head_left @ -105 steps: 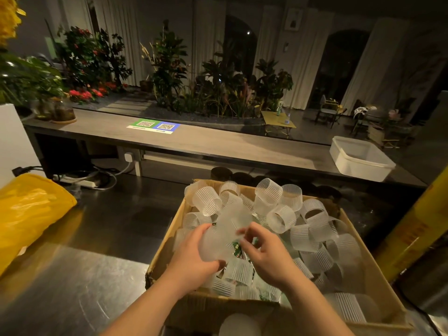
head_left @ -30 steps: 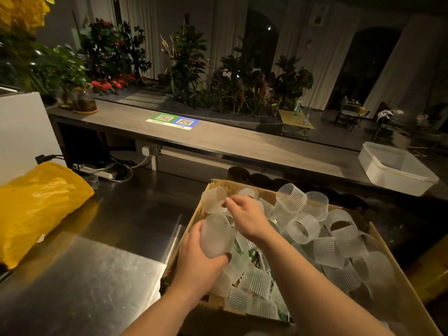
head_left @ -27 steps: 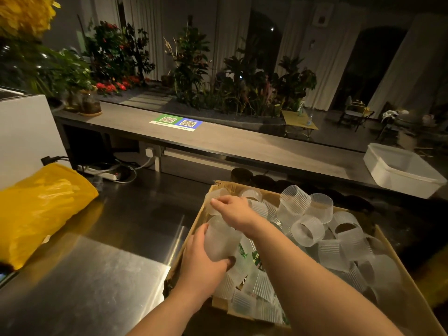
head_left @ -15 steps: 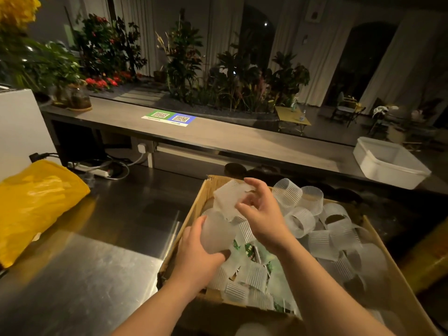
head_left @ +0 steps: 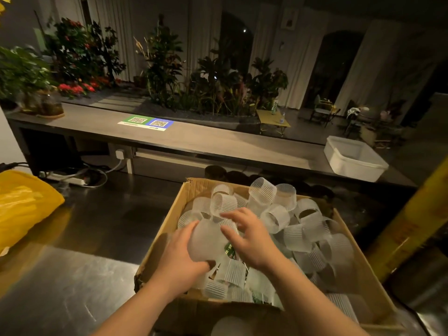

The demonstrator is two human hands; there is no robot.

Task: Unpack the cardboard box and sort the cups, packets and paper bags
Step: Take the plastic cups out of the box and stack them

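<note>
An open cardboard box (head_left: 167, 219) stands on the steel counter, filled with several ribbed translucent plastic cups (head_left: 263, 191). My left hand (head_left: 180, 258) grips a frosted cup stack (head_left: 206, 241) over the box's left part. My right hand (head_left: 252, 238) hovers just right of that stack, fingers spread and curved, its fingertips at the stack's top; I cannot tell if they touch. A ribbed cup (head_left: 223, 203) sits right behind the fingers. Green printed packets (head_left: 229, 249) peek out under the cups.
A yellow plastic bag (head_left: 21, 209) lies at the left on the steel counter (head_left: 72, 275). A white tub (head_left: 354, 157) sits on the grey shelf (head_left: 206, 139) behind. A yellow column (head_left: 412, 221) rises at the right. Cables and a power strip (head_left: 72, 180) lie at the back left.
My right hand held a ribbed cup raised half a second ago; now it has come down beside the stack with nothing visibly pinched. My left hand keeps its hold on the frosted stack.
</note>
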